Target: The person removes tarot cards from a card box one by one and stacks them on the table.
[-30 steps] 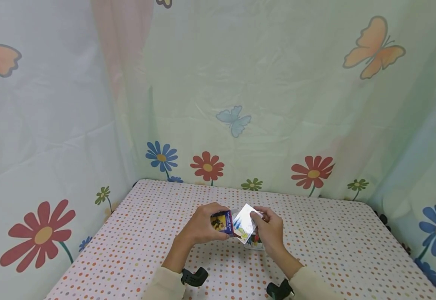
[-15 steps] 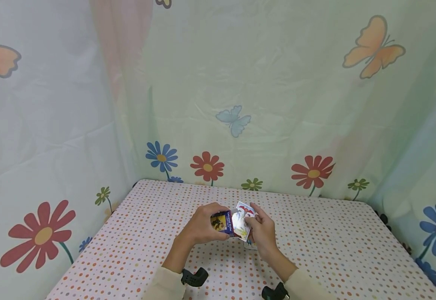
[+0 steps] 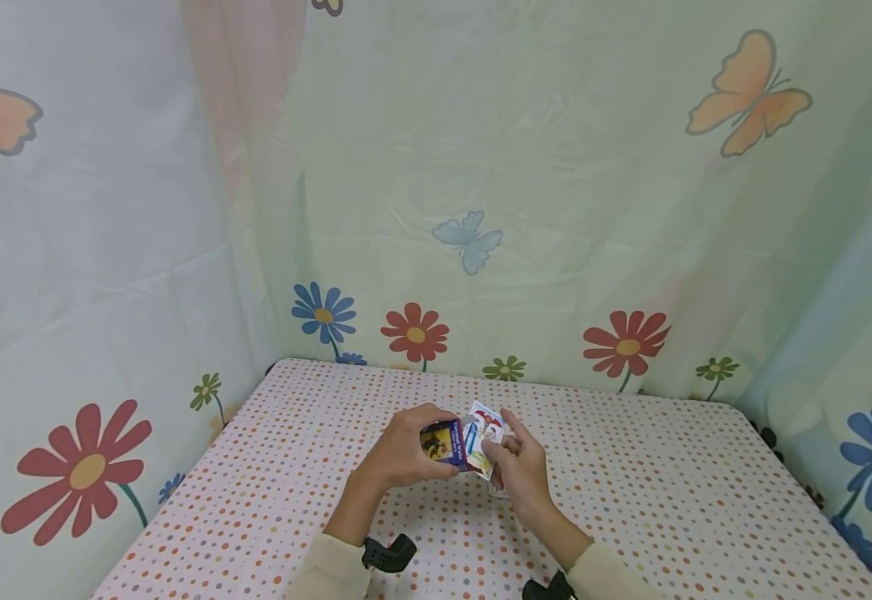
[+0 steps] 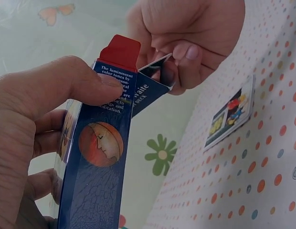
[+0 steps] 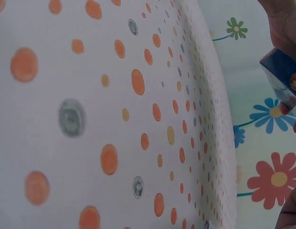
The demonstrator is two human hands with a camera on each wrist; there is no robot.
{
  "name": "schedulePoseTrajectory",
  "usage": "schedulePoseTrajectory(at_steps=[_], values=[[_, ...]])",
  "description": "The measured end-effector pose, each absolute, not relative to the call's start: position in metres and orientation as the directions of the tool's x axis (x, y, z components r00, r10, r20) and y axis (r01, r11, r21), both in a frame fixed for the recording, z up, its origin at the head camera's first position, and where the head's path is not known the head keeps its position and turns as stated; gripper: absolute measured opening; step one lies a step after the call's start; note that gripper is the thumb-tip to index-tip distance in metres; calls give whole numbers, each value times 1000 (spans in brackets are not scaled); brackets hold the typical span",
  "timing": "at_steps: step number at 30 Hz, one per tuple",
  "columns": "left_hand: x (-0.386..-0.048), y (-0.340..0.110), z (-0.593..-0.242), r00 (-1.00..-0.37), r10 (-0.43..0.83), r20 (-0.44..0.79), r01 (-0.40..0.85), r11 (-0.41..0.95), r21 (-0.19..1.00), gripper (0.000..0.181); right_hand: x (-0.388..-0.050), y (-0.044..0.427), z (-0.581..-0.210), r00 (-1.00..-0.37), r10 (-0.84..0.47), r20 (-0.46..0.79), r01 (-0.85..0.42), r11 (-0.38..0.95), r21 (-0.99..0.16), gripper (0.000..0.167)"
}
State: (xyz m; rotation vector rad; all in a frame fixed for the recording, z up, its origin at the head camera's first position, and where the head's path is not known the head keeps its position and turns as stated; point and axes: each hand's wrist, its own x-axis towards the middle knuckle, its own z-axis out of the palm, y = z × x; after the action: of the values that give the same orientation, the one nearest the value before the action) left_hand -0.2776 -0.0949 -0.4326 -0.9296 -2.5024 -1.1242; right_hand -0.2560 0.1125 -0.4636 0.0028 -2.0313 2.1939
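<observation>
In the head view my left hand (image 3: 404, 450) grips a dark blue tarot card box (image 3: 445, 442), its end facing right. The left wrist view shows the box (image 4: 93, 162) with a red flap (image 4: 121, 51) lifted and my left thumb on its printed narrow side. My right hand (image 3: 523, 475) pinches a white-edged picture card (image 3: 483, 433) against the box's right end. How far the card reaches into the box is hidden. Beneath the hands a small stack of cards (image 4: 231, 114) lies on the table. The right wrist view catches only part of the box (image 5: 282, 71).
A dotted cloth covers the table (image 3: 669, 483). Curtains (image 3: 526, 167) with flowers and butterflies hang behind and at both sides. Black bands with small devices (image 3: 389, 553) sit on both wrists.
My right hand has moved left with the card, bringing it up to the box's end. The card has turned more upright and its glare has faded. The left hand stays nearly still.
</observation>
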Motion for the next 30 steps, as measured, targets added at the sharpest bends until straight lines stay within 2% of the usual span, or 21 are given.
schedulePoseTrajectory(at_steps=[8, 23, 30], values=[[-278, -95, -433, -766, 452, 458, 643, 505, 576, 63, -254, 113, -466, -985, 125, 116, -125, -66, -990, 71], [-277, -95, -433, -778, 449, 439, 628, 520, 579, 62, -255, 120, -467, -974, 182, 135, -122, 79, -989, 67], [-277, -95, -433, -781, 448, 435, 624, 529, 575, 63, -260, 128, -470, -972, 189, 138, -128, 65, -990, 66]])
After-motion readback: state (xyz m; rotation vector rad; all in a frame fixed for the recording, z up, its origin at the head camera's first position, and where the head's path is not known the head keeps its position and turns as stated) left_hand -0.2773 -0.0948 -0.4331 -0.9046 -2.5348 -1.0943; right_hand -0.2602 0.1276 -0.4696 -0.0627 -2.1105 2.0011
